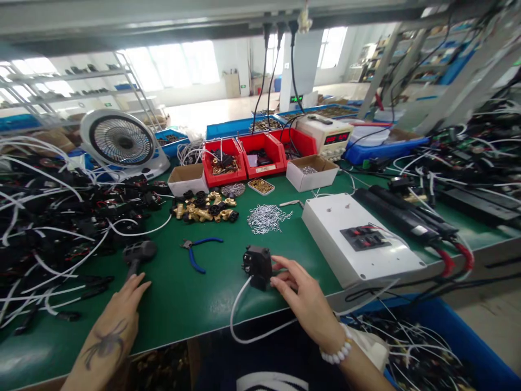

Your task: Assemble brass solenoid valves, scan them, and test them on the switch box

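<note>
A small black plastic housing (pixel 257 267) with metal pins on its left side and a white cable (pixel 233 320) stands near the bench's front edge. My right hand (pixel 299 288) grips its right side between thumb and fingers. On the left, my left hand (pixel 124 307) reaches over the handle of a black mallet (pixel 139 252), fingers stretched out and thumb apart. The fingertips meet the handle's near end; whether they press on it I cannot tell. Blue-handled cutting pliers (pixel 197 252) lie open between the mallet and the housing.
Brass fittings (pixel 203 209) and a pile of metal clips (pixel 266 218) lie farther back, before red bins (pixel 262 155). A grey switch box (pixel 358 239) stands right. Cabled parts (pixel 61 228) crowd the left; a blue crate (pixel 480 347) sits below right. A fan (pixel 122 142) stands behind.
</note>
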A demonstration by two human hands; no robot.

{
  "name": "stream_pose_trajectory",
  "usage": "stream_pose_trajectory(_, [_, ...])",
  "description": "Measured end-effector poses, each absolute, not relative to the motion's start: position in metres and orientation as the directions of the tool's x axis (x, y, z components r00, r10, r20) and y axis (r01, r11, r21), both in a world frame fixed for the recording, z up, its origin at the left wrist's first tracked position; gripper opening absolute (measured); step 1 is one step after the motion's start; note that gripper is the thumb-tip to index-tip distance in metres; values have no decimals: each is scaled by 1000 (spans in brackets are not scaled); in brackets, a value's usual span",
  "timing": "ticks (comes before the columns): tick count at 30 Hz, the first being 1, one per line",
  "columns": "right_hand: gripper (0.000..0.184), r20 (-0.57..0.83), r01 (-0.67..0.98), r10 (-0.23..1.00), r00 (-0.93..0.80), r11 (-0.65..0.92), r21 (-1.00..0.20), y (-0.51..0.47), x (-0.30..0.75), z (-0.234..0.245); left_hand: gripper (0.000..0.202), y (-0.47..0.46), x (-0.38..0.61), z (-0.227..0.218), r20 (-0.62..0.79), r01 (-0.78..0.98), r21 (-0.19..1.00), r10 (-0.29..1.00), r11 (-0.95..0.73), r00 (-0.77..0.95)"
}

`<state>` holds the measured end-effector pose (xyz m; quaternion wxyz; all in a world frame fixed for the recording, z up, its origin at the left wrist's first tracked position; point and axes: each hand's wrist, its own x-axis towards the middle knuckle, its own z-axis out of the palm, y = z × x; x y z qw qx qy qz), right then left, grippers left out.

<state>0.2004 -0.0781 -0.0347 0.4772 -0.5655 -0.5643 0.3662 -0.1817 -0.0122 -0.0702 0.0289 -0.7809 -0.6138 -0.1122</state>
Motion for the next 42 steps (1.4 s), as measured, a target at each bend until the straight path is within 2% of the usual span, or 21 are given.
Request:
stream_pose_trajectory(4, [31, 112, 323, 992, 66, 85, -943, -77, 197, -31, 40, 13, -162, -29, 281, 974, 82, 943, -210, 179])
stream_pose_trajectory(9, [31, 117, 329, 992, 53, 93, -940, -78, 194, -29, 41, 72, -89, 6, 332, 962, 138, 926, -236, 180])
stream_pose_trajectory(14, [24, 108, 326, 992, 61, 82, -942, -82, 200, -31, 36, 129, -54, -12, 272, 957, 146, 940, -251, 205])
stream_pose_trajectory(20, [18, 143, 289, 987, 75, 116, -950, -86, 206, -31, 33, 132, -55, -39, 202, 984, 147, 977, -96, 65])
stream_pose_trajectory(24, [16, 181, 260, 981, 76, 156, -953, -90, 205, -25, 28, 120, -63, -34, 183, 986, 154, 982, -65, 36])
stream_pose_trajectory(28, [16, 207, 214, 975, 84, 185, -959, -96, 202, -20, 29, 94, -61, -17, 252, 976, 197, 967, -88, 36])
stream_pose_trajectory(30, [16, 211, 158, 973, 94, 195, -968, -97, 200, -20, 35, 71, -54, -7, 283, 964, 233, 957, -126, 56])
stream_pose_trajectory(33, [19, 199, 35, 974, 110, 196, -980, -98, 194, -20, 39, 26, -38, 8, 271, 907, 310, 941, -285, 202])
stream_pose_trajectory(35, [30, 155, -96, 984, 87, 163, -982, -99, 190, -20, 33, -5, -26, 15, 334, 757, 444, 872, -480, 357])
stream_pose_trajectory(38, [48, 55, -363, 995, -87, 19, -931, -100, 184, -20, 21, -43, -10, 23, 429, 562, 492, 747, -664, 508])
stream_pose_trajectory(40, [43, 20, -483, 979, -203, -82, -872, -102, 181, -20, 24, -58, -2, 27, 448, 492, 515, 709, -702, 544])
stream_pose_trajectory(42, [30, 20, -532, 973, -230, -109, -840, -103, 178, -19, 27, -68, 3, 29, 456, 467, 551, 718, -692, 526])
